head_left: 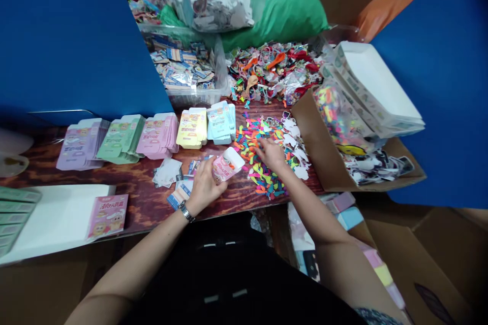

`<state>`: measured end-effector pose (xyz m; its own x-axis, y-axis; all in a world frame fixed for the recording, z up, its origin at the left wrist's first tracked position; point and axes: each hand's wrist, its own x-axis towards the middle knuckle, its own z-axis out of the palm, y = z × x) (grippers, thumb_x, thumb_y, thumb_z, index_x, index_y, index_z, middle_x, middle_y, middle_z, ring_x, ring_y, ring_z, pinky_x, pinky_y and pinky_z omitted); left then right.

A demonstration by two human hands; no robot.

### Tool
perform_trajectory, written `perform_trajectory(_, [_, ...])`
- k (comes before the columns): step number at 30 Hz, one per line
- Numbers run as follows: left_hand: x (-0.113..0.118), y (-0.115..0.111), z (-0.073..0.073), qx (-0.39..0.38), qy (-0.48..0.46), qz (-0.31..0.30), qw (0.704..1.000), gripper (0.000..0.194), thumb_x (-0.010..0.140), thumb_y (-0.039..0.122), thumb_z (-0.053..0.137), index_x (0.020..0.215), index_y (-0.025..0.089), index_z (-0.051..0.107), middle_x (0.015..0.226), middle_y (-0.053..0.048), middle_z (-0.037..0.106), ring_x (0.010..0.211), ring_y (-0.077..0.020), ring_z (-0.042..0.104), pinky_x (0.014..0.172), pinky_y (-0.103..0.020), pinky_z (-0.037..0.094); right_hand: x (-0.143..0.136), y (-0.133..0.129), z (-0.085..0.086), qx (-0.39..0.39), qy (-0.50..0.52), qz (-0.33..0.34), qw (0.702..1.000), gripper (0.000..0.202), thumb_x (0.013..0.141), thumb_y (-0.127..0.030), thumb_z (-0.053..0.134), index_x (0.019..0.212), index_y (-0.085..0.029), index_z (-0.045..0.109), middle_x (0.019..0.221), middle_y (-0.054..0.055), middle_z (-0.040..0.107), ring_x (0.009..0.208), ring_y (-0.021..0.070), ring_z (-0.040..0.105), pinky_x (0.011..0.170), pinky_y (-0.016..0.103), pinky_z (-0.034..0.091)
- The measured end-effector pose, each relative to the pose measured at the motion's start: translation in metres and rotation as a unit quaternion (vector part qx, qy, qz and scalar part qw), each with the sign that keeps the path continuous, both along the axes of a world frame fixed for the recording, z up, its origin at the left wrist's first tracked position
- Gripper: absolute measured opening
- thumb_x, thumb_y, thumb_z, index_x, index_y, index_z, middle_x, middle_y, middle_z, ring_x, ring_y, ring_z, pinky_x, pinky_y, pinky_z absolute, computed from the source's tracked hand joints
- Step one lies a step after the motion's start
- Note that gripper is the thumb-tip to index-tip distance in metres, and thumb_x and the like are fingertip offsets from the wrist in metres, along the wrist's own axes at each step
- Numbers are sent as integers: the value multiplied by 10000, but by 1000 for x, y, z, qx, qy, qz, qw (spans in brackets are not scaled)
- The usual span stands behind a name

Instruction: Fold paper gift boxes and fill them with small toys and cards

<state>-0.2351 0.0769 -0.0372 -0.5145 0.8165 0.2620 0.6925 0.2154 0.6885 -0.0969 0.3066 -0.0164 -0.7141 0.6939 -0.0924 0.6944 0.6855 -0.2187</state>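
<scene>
My left hand is closed around a small pink carton. The carton is tilted, its white flap up, and a bit of orange shows at its mouth. Over a spread of small bright balloons my right hand reaches down, fingertips among them and slightly apart. No item can be made out in those fingers. White cut-out pieces lie along the right side of the balloons. Under and beside my left hand are printed cards and a few whitish square packets.
Flattened cartons stand in purple, green, pink, yellow and blue stacks. A closed pink box rests by a white tray. Behind are a card bin and trinket heap; a cardboard box stands right.
</scene>
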Motion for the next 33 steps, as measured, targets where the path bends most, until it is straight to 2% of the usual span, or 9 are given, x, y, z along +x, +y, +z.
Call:
perform_trajectory(2, [-1, 0, 1, 0, 10, -3, 1000, 669, 726, 268, 670, 1328, 110, 426, 1218, -149, 565, 1132, -304, 536, 997, -444, 441, -2, 9, -9, 6, -58, -19, 998, 312, 982, -356, 457, 1145, -177, 654, 1114, 108, 620, 954, 222, 590, 760, 273, 425])
perform_trajectory(5, [-6, 0, 2, -3, 25, 1, 1000, 680, 737, 282, 671, 1343, 107, 416, 1225, -153, 562, 1132, -308, 531, 1000, -456, 436, -2, 7, -1, -2, -10, -4, 1000, 278, 987, -326, 445, 1051, -179, 671, 1041, 78, 641, 930, 193, 591, 758, 257, 409])
perform_trajectory(9, [-8, 6, 2, -28, 34, 9, 999, 705, 736, 273, 665, 1363, 86, 402, 1248, -176, 538, 1140, -324, 507, 1001, -467, 426, -3, -18, 30, -25, 157, 97, 983, 244, 981, -326, 474, 976, -174, 664, 963, 51, 653, 870, 149, 590, 790, 242, 414])
perform_trajectory(12, [-4, 13, 1, -19, 50, -1, 999, 716, 727, 244, 645, 1374, 88, 382, 1256, -185, 520, 1158, -335, 490, 1005, -480, 421, -10, -41, 42, -12, 174, 194, 965, 261, 988, -341, 464, 968, -183, 671, 948, 61, 656, 883, 158, 587, 791, 250, 422])
perform_trajectory(16, [-3, 16, -1, -12, 83, -2, 997, 729, 730, 213, 629, 1398, 111, 353, 1226, -174, 524, 1142, -344, 498, 981, -490, 433, -19, -58, 44, -58, 134, 253, 956, 249, 966, -259, 471, 1146, -197, 631, 996, 62, 670, 915, 168, 608, 801, 255, 435])
perform_trajectory(20, [-9, 13, -1, -14, 82, -12, 996, 709, 753, 212, 623, 1400, 120, 347, 1246, -173, 527, 1150, -339, 507, 990, -497, 436, -24, -54, 52, -153, 157, 253, 942, 380, 974, -345, 476, 1322, -193, 501, 996, 39, 681, 866, 141, 637, 743, 221, 443])
perform_trajectory(25, [-17, 12, 1, -11, -28, -22, 999, 694, 757, 300, 687, 1367, 160, 387, 1237, -158, 567, 1128, -324, 560, 953, -499, 486, -55, 6, 49, -136, 218, 128, 958, 351, 984, -435, 457, 1195, -186, 584, 829, 11, 663, 683, 102, 595, 661, 190, 421])
perform_trajectory(29, [-19, 11, 1, 11, -59, -12, 998, 732, 735, 338, 727, 1369, 210, 385, 1249, -156, 579, 1133, -338, 580, 941, -533, 502, -106, 84, 22, -50, 98, -47, 993, 284, 970, -327, 490, 1183, -167, 590, 1082, 67, 655, 964, 147, 618, 866, 220, 444])
perform_trajectory(33, [-19, 9, 0, 3, -55, -6, 998, 736, 755, 335, 711, 1394, 216, 367, 1286, -156, 558, 1169, -342, 563, 960, -548, 497, -153, 128, -11, -24, 48, -114, 992, 450, 917, -442, 575, 1214, -104, 561, 1160, 185, 597, 1047, 243, 587, 898, 305, 453])
